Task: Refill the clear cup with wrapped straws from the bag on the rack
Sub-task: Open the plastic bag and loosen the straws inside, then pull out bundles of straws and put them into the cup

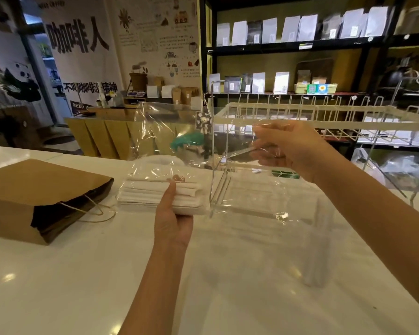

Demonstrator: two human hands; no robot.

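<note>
Head view: left hand point(173, 221) at 6 o'clock, grip wrapped round the wrapped straws point(155, 195) inside the clear bag point(179, 141). Right hand point(293, 148) at 2 o'clock pinches the bag's mouth. Rack point(300, 114) behind. Best hold mouth wide, slide bundle out level. Cup unclear.

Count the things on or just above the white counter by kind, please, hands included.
Hands: 2 (left hand, right hand)
Clear plastic bag: 1
Bundle of wrapped straws: 1
Brown paper bag: 1
Wire rack: 1
Total: 6
</note>
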